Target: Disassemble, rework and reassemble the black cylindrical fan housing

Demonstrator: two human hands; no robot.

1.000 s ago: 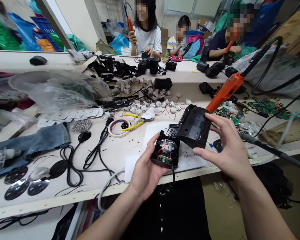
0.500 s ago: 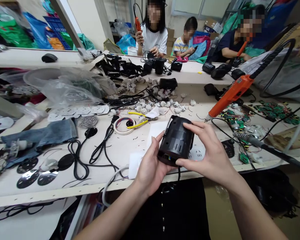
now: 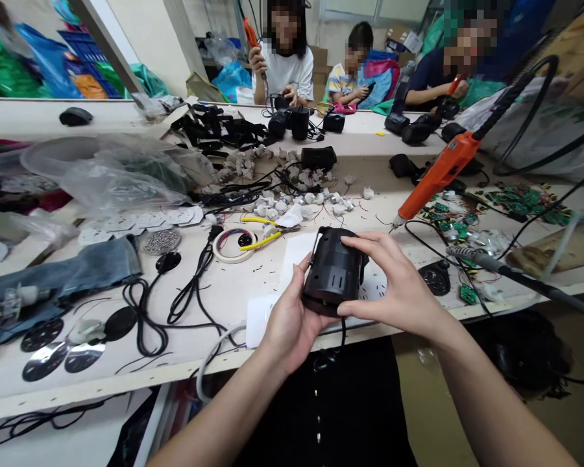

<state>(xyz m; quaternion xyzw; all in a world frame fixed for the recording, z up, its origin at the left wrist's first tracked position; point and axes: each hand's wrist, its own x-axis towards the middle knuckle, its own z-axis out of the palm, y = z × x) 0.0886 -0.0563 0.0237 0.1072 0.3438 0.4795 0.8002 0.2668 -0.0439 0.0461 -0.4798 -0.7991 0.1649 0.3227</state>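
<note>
A black cylindrical plastic housing (image 3: pixel 333 266) with vent slots and a side bracket is held tilted over the front of the bench. My left hand (image 3: pixel 292 318) is closed around its left side and underside, the thumb along the wall. On the other side my right hand (image 3: pixel 394 285) grips it, fingers on the upper edge and thumb at the lower end. A narrow gap shows between the body and its black end cap (image 3: pixel 321 309). From that end a black cable (image 3: pixel 343 334) hangs down. White sheets (image 3: pixel 294 256) lie beneath it.
An orange electric screwdriver (image 3: pixel 438 175) hangs to the right, near green circuit boards (image 3: pixel 530 201). Yellow-handled pliers (image 3: pixel 263 244) overlap a tape roll (image 3: pixel 233 258). White parts with wires (image 3: pixel 272 206) are heaped behind. Coiled black cables (image 3: pixel 146 318) lie left. Several people sit across the bench.
The gap at the housing's lower end has narrowed, and the coloured parts inside hardly show now. Both hands keep their hold. The whole view has shifted slightly.
</note>
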